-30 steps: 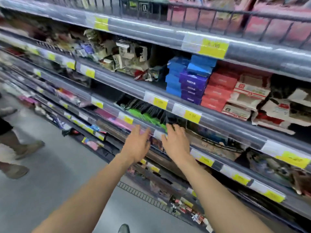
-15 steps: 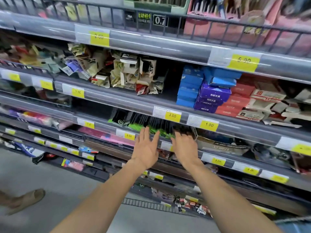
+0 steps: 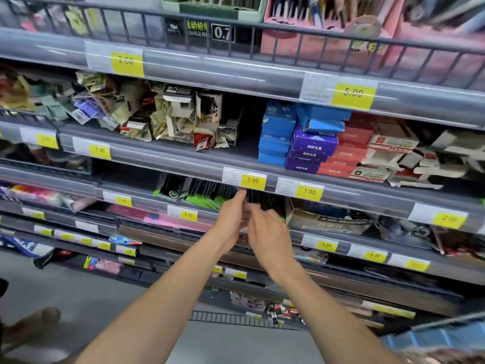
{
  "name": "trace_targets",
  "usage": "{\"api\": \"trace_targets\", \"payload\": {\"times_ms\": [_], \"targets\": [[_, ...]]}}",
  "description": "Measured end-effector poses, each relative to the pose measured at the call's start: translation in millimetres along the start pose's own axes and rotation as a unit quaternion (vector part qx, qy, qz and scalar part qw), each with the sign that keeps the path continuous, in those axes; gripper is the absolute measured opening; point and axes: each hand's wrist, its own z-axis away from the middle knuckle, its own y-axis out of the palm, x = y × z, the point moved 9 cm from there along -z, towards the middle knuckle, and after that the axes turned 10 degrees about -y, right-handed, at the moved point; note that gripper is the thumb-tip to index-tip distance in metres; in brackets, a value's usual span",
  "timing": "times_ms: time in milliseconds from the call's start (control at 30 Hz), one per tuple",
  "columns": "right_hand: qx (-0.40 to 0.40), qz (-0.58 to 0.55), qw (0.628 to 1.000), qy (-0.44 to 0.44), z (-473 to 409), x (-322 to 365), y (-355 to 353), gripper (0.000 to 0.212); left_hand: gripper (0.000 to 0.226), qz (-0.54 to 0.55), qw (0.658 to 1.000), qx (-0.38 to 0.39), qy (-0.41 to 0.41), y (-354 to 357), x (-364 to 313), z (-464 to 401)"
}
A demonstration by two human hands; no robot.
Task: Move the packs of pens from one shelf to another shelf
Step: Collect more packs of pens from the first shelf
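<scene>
Packs of pens (image 3: 210,191) lying on the third shelf (image 3: 367,203) down, under the 3.00 tag (image 3: 253,180). Left hand (image 3: 232,214) and right hand (image 3: 265,229) reaching there together, fingers blurred, grip impossible to tell.

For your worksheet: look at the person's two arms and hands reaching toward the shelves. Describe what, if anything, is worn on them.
Both forearms are bare as far as the picture shows them: no sleeves in view. The left hand and the right hand wear no gloves. No watch, bracelet or ring shows on either wrist or hand, though the hands are slightly blurred.
</scene>
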Motion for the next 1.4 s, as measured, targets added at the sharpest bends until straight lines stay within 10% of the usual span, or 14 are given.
{"api": "trace_targets", "payload": {"times_ms": [167, 500, 900, 1200, 1400], "targets": [[0.072, -0.066, 0.987, -0.126, 19.6, 8.9, 17.5, 0.049, 0.021, 0.027, 0.995, -0.092, 0.007, -35.7, -1.8, 1.0], [0.188, 0.087, 0.97, 0.13, -11.8, -58.1, 69.8, 0.055, 0.043, 0.071, 0.994, -0.078, -0.04, -94.4, 26.2, 24.5], [0.119, 0.145, 0.963, 0.194, -32.1, -18.3, 37.9, 0.017, 0.043, 0.005, 0.996, 0.025, -0.083, -96.3, 1.7, 6.1], [-0.147, 0.083, 0.971, 0.171, -0.5, 73.0, 9.9, 0.017, 0.053, 0.045, 0.988, 0.073, -0.126, -81.0, -5.5, 9.4], [-0.108, 0.057, 0.987, 0.101, 16.8, 111.7, 19.3, 0.03, 0.08, 0.133, 0.949, 0.189, -0.213, -56.0, 11.1, 25.4]]}}
